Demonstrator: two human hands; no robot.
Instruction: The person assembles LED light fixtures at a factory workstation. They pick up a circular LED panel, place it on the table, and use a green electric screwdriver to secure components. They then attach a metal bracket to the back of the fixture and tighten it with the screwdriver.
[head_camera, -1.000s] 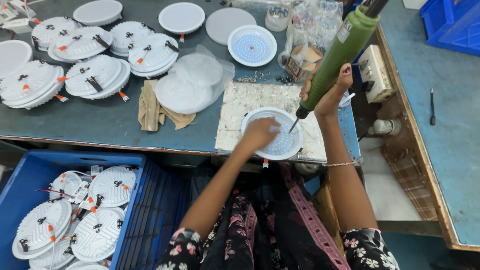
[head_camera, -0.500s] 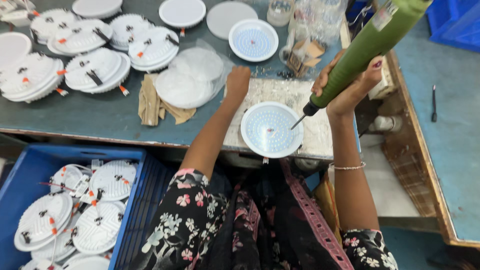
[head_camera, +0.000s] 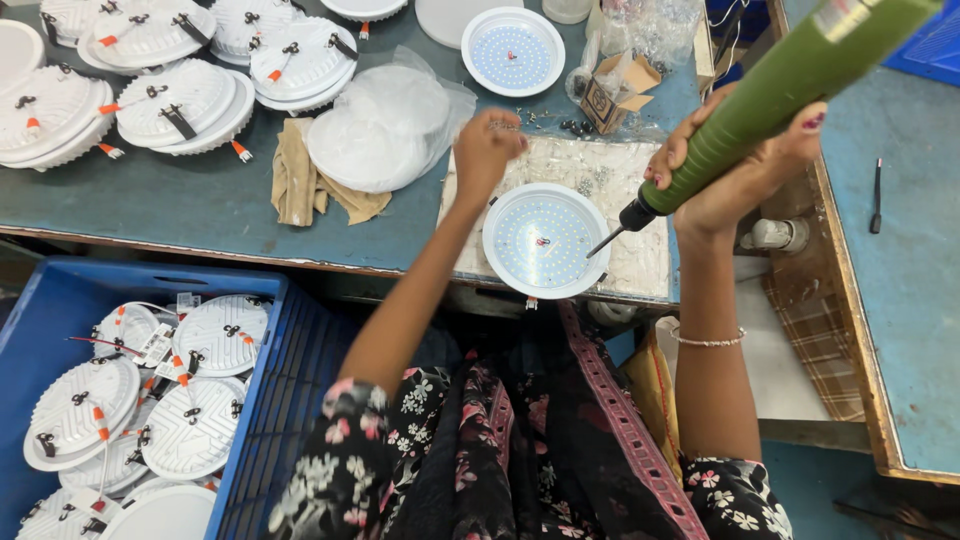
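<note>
Our left hand (head_camera: 490, 145) has left the light, rigid round lamp panel (head_camera: 545, 240), fingers pinched above it at frame centre, while our right hand (head_camera: 735, 165) grips the green screwdriver (head_camera: 770, 90); we would hold the panel by its rim.

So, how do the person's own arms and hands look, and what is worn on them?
Both arms are bare from just below the shoulder to the hands. Short sleeves of black cloth with a white and pink flower print cover only the upper arms. The right wrist carries a thin silver-coloured chain bracelet. The right hand has dark pink nail polish. The left hand shows no ring or watch.
</note>
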